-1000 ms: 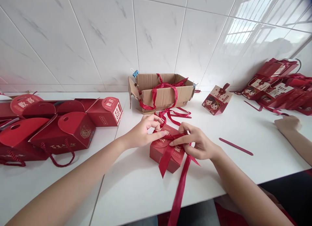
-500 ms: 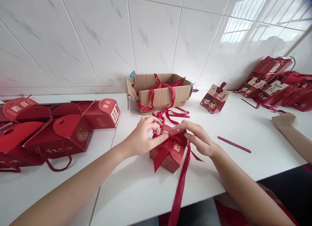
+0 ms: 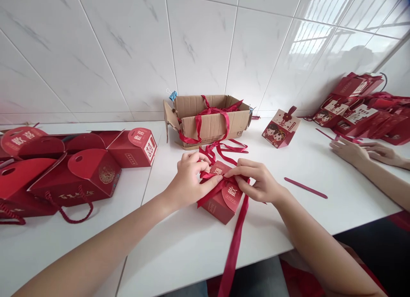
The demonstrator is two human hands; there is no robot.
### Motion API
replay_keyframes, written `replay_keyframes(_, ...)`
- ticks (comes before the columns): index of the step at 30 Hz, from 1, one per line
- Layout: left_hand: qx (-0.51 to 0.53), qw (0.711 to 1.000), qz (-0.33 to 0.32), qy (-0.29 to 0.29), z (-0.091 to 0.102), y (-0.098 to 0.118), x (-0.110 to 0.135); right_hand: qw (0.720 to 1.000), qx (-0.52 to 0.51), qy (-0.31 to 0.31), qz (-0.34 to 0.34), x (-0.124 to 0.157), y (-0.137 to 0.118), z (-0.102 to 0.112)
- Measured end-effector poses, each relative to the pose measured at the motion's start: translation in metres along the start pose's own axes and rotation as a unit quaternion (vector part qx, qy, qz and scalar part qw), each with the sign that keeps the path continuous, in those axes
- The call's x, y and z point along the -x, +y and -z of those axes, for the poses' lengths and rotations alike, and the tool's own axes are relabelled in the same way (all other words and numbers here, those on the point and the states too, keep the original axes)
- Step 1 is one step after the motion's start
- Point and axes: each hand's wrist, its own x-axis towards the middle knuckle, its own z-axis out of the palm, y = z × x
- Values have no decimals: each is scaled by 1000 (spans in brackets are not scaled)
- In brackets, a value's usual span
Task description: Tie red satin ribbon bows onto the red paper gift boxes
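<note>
A small red gift box (image 3: 221, 201) sits on the white table (image 3: 179, 245) in front of me, with a red ribbon (image 3: 235, 241) knotted on top and one long tail hanging over the table's front edge. My left hand (image 3: 188, 179) pinches the ribbon at the box's top from the left. From the right, my right hand (image 3: 259, 181) pinches the same ribbon at the knot. Both hands rest against the box's lid.
An open cardboard box (image 3: 208, 119) with red ribbons stands behind. Several red gift boxes (image 3: 80, 169) lie at the left, a cartoon-printed box (image 3: 282, 128) and a pile of boxes (image 3: 361, 111) at the right. A loose ribbon strip (image 3: 306, 188) lies nearby. Another person's hands (image 3: 361, 154) rest at right.
My hands closed in on the knot and drew the ribbon tighter on the box. The other person's hands moved left onto the table and spread out.
</note>
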Motion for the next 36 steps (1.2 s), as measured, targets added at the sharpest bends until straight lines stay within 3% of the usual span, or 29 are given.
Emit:
replay_keyframes(10, -46, 998, -23, 38, -2, -1, 1, 1000, 6, -10, 9, 2, 4, 0)
replay_keyframes(23, -55, 998, -4, 10, 9, -5, -5, 998, -54, -11, -43, 6, 3, -4)
replay_keyframes(36, -90, 996, -16, 17, 17, -13, -9, 999, -30, 12, -20, 8, 9, -4)
